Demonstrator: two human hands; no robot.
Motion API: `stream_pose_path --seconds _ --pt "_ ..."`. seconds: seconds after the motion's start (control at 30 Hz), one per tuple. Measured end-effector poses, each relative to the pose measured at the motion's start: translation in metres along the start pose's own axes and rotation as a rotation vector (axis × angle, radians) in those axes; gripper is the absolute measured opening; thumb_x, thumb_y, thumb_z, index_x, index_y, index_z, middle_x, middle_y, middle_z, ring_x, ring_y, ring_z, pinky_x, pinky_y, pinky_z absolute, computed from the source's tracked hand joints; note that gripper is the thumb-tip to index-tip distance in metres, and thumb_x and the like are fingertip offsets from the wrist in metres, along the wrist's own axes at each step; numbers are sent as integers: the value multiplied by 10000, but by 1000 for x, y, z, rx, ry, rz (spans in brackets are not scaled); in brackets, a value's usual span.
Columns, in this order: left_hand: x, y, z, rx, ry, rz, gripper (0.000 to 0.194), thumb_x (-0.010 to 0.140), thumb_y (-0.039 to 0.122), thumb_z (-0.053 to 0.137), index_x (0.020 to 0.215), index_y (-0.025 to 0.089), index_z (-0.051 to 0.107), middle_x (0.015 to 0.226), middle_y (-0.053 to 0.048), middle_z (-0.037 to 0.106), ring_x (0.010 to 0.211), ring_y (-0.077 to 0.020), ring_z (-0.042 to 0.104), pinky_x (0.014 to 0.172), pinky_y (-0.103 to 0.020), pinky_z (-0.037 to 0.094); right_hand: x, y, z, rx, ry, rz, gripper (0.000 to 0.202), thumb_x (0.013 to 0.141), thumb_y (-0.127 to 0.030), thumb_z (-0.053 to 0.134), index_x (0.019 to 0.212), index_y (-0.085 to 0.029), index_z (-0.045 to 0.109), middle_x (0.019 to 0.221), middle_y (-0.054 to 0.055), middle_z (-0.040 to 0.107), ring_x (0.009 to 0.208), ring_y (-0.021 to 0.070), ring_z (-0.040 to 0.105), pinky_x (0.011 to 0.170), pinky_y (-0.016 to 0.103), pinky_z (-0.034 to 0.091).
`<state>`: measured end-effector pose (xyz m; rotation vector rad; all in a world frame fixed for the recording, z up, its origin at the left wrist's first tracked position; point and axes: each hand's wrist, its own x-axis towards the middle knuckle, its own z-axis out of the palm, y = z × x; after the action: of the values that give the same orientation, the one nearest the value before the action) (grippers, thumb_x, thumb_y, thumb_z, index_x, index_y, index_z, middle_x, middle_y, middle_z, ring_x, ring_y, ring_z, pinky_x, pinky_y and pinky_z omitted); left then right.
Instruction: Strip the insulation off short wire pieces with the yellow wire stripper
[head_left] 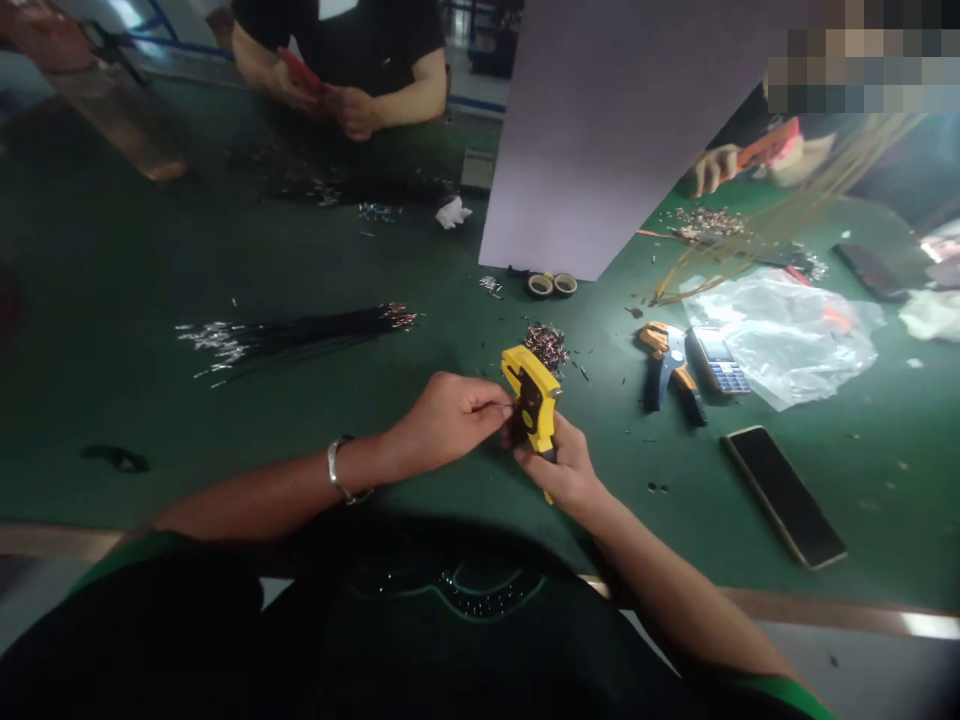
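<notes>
My right hand [562,465] is wrapped around the handle of a yellow and black wire stripper [536,395], held upright with its head above the table. My left hand [454,420], with a silver bracelet at the wrist, pinches a thin wire against the side of the tool. Little of that wire shows, and the fingertips partly hide it. Just behind the tool's head lies a pile of small copper-coloured bits [546,345]. To the left, a bundle of black wires [315,328] lies flat, with silvery tips at its left end and bare copper at its right.
Rolls of tape [551,286] sit below a pale upright panel [592,130]. On the right are an orange and black hand tool [667,365], a keypad phone [720,360], a plastic bag [795,340] and a smartphone [784,495]. Co-workers' hands [352,110] hold red tools across the table.
</notes>
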<state>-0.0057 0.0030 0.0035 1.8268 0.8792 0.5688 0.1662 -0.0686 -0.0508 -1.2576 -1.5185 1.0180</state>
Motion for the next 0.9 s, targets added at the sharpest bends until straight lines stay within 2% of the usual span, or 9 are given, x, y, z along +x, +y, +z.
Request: stream_pose_path --seconds 0.1,0.2,0.33,0.47,0.57,0.73,0.9 --pt "0 1 0 -118 -37 -77 241 809 133 497 679 125 701 669 -23 697 628 -88 610 623 -196 467 0 2 3 134 -35 44 185 722 -163 575 905 -180 597 813 28 649 736 177 621 691 316 521" --pt "0 2 0 -172 -2 -129 215 771 113 514 649 123 690 646 -25 690 605 -89 601 615 -202 470 -1 5 5 131 -38 21 206 729 -169 574 933 -180 597 830 33 654 752 185 629 712 332 526" --pt "-1 2 2 -275 37 -178 163 746 108 554 664 129 693 638 -2 674 591 -74 581 584 -181 455 -3 8 6 -187 61 -113 199 731 -169 560 928 -198 571 801 31 647 697 190 622 654 329 529" --pt "-2 4 1 -362 13 -230 127 744 123 584 680 133 693 444 61 522 461 -51 477 489 -156 398 -1 8 4 -546 207 -349 428 688 -158 554 1112 -195 504 926 91 637 825 255 634 710 406 547" --pt "-3 8 -3 -353 -22 -217 126 713 121 606 600 134 662 384 76 456 414 -43 420 450 -150 365 2 3 2 -622 230 -462 509 683 -148 540 1185 -183 466 963 119 617 868 274 611 719 433 549" --pt "-2 13 -9 -324 -44 -184 118 694 180 656 586 133 647 443 58 525 426 -42 435 448 -152 381 4 -4 -1 -683 246 -529 532 721 -181 556 1242 -163 448 1008 143 615 867 275 595 731 443 542" --pt "-1 3 -9 -287 -65 -188 147 711 273 708 702 127 688 622 5 647 520 -61 514 495 -166 422 1 -2 -2 -705 253 -525 540 738 -198 551 1265 -155 445 1037 151 615 933 291 601 784 462 531"
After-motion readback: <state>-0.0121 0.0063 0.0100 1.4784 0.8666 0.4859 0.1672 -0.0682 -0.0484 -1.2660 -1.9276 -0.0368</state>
